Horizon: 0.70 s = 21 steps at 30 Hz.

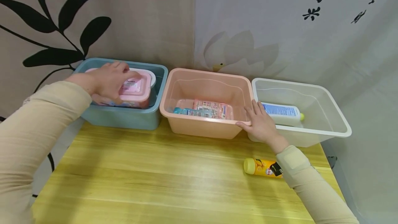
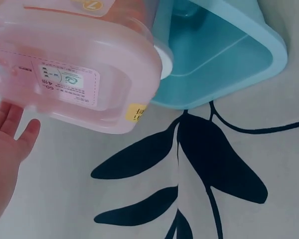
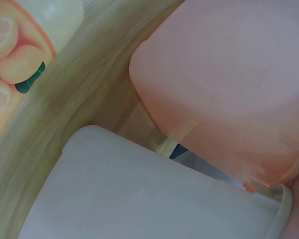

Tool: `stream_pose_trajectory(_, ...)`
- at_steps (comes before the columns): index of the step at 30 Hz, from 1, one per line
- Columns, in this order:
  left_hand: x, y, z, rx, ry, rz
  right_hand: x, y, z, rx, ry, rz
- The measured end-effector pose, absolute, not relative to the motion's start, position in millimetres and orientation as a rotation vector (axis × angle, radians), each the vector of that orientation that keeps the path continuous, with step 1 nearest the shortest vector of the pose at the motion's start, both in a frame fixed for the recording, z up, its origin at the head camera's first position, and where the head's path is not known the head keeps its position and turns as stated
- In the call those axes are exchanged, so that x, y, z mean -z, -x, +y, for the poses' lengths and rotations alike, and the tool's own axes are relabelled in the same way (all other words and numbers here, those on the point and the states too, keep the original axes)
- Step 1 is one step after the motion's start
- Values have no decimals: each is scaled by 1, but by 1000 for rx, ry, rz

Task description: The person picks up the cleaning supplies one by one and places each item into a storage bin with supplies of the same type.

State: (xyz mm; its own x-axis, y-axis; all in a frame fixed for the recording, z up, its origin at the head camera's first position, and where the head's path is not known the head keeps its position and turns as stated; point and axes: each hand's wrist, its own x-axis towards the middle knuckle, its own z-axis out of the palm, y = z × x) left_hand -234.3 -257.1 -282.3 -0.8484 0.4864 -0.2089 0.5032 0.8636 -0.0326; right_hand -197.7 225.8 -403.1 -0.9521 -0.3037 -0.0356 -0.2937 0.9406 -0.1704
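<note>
My left hand (image 1: 109, 80) grips a pink lidded plastic box (image 1: 141, 89) from above at the blue bin (image 1: 124, 120), thumb on the near side. In the left wrist view the box (image 2: 114, 74) shows a printed label, and part of the hand (image 2: 5, 134) is at its edge. A white-rimmed container (image 1: 152, 75) is partly hidden behind the box. My right hand (image 1: 262, 123) rests with spread fingers at the adjoining rims of the peach bin (image 1: 202, 125) and the white bin (image 1: 326, 134). In the right wrist view that hand is barely visible at the edge.
The peach bin holds a clear bottle with a blue cap (image 1: 189, 112) and a pink printed packet (image 1: 214, 106). A white bottle (image 1: 283, 113) lies in the white bin. On the wooden table (image 1: 155, 175), a yellow-orange bottle (image 1: 261, 167) lies near the right forearm. Curtains hang behind.
</note>
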Motion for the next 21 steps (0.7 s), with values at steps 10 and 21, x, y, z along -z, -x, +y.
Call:
stream_pose_trajectory(10, 290, 239, -253, 161, -762, 2829, 405, 199, 228, 243, 449, 3028)
stream_pose_trajectory(21, 298, 241, -247, 145, -711, 2785, 404, 199, 227, 230, 468, 3042)
